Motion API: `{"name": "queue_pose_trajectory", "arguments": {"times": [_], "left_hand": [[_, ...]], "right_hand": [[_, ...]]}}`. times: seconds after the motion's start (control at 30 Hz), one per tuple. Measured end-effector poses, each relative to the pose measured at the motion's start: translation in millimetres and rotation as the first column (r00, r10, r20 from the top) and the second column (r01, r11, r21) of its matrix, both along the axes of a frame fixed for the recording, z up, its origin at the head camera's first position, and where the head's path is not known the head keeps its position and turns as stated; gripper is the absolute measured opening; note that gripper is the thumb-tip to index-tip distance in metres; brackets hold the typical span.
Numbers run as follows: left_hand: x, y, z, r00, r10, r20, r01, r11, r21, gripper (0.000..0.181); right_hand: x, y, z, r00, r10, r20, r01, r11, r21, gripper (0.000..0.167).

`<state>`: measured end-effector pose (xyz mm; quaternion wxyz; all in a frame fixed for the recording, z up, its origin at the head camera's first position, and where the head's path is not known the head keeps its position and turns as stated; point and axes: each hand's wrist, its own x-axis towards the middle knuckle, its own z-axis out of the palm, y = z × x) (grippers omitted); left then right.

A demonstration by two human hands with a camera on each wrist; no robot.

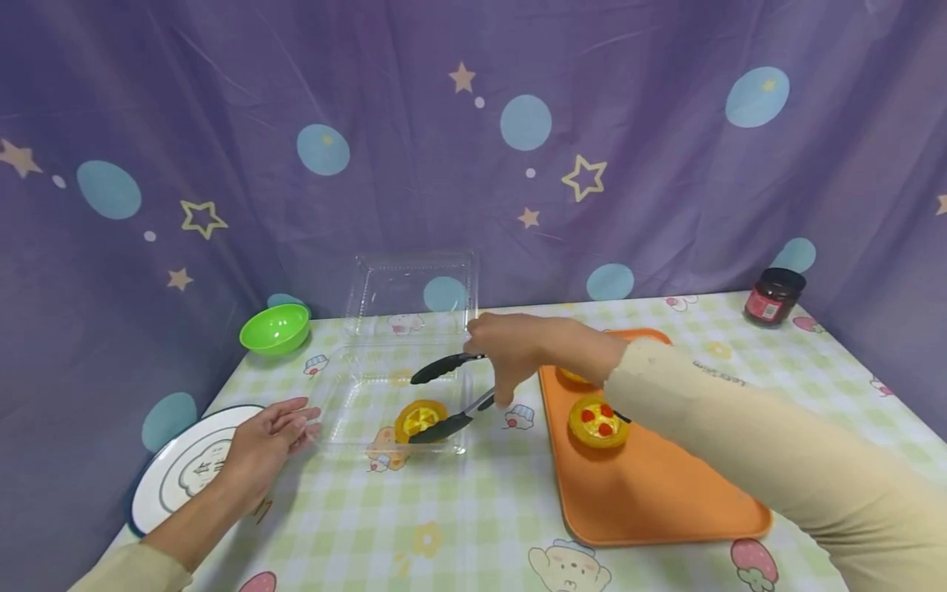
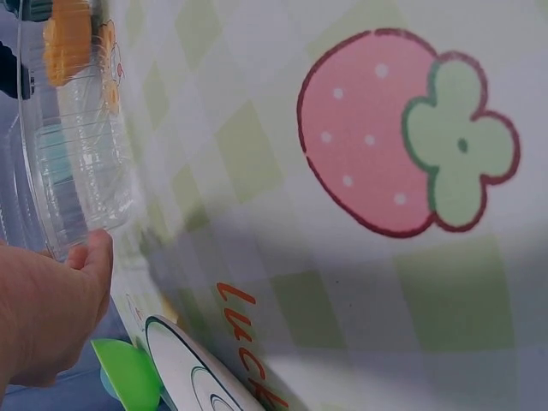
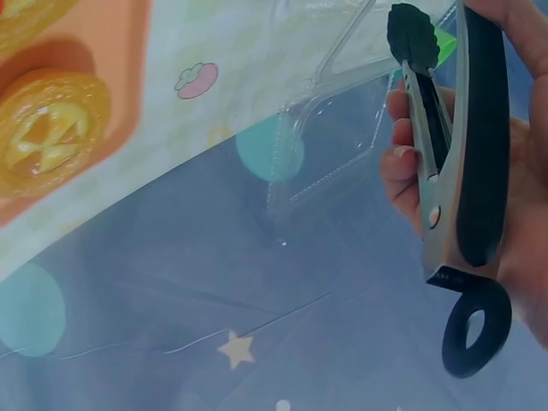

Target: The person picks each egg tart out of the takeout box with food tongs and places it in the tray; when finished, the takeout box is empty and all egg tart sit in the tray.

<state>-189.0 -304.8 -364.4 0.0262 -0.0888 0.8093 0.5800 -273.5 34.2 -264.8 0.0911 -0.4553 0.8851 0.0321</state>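
My right hand (image 1: 510, 349) grips a pair of metal tongs (image 3: 445, 163) with black handles and black tips. The tongs are spread apart over a clear plastic clamshell box (image 1: 355, 411), whose lid stands raised at the back. Inside the box, near its front right, sits a tart (image 1: 418, 419) with yellow pieces on top; one tong tip overlaps its right edge, the other is up and away from it. My left hand (image 1: 266, 440) has its fingers extended at the box's left front corner. In the left wrist view its fingertips (image 2: 100, 244) touch that corner.
An orange tray (image 1: 651, 501) on the right bears a tart with red pieces (image 1: 598, 423) and another partly hidden by my right arm. A white plate (image 1: 166, 485) lies at left, a green bowl (image 1: 275, 330) behind it. A dark-lidded jar (image 1: 773, 298) stands far right.
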Motion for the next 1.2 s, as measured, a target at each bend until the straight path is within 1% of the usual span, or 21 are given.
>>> {"name": "queue_pose_trajectory", "arguments": {"times": [0.13, 0.27, 0.43, 0.57, 0.7, 0.77, 0.9, 0.97, 1.07, 1.13, 1.2], "left_hand": [[0.1, 0.1, 0.1, 1.000, 0.001, 0.002, -0.001, 1.000, -0.007, 0.047], [0.3, 0.4, 0.4, 1.000, 0.003, 0.001, -0.003, 1.000, -0.013, 0.047], [1.0, 0.6, 0.4, 1.000, 0.008, 0.003, -0.008, 1.000, -0.007, 0.047], [1.6, 0.2, -0.1, 1.000, 0.014, 0.011, -0.014, 1.000, -0.004, 0.047], [0.8, 0.3, -1.0, 1.000, 0.019, 0.021, -0.019, 1.000, -0.004, 0.047], [0.2, 0.7, -1.2, 1.000, 0.020, 0.023, -0.020, 1.000, -0.003, 0.047], [-0.5, 1.4, -0.7, 1.000, 0.017, 0.018, -0.017, 1.000, -0.007, 0.046], [-0.6, 1.5, -0.1, 1.000, 0.013, 0.012, -0.013, 1.000, -0.008, 0.046], [-0.4, 1.6, 0.8, 1.000, 0.009, 0.006, -0.009, 1.000, -0.009, 0.046], [-0.4, 1.5, 0.9, 1.000, 0.007, 0.003, -0.007, 1.000, -0.009, 0.046], [-0.3, 1.3, 0.7, 1.000, 0.006, 0.004, -0.006, 1.000, -0.008, 0.046]], "right_hand": [[2.9, -9, 0.4, 0.999, -0.040, -0.011, 0.041, 0.998, 0.049, 0.063], [4.6, -17, -0.7, 0.998, -0.063, -0.029, 0.065, 0.995, 0.078, 0.060], [4.6, -21, -4.9, 0.997, -0.060, -0.042, 0.063, 0.995, 0.080, 0.053], [4.0, -22, -12.3, 0.998, -0.062, -0.004, 0.063, 0.996, 0.060, 0.048], [4.4, -23, -20.8, 0.996, -0.088, 0.030, 0.086, 0.995, 0.053, 0.047], [5.1, -24, -23.9, 0.996, -0.081, 0.041, 0.079, 0.996, 0.045, 0.043], [6.5, -24, -26.9, 0.995, -0.045, 0.090, 0.047, 0.999, -0.015, 0.033], [6.9, -22, -27.8, 0.991, -0.039, 0.127, 0.044, 0.998, -0.039, 0.035], [6.5, -20, -29.5, 0.984, -0.032, 0.176, 0.045, 0.996, -0.071, 0.045], [5.6, -17, -31.2, 0.979, -0.024, 0.200, 0.042, 0.995, -0.089, 0.049], [5.2, -15, -32.1, 0.977, -0.007, 0.213, 0.031, 0.994, -0.109, 0.049]]}}
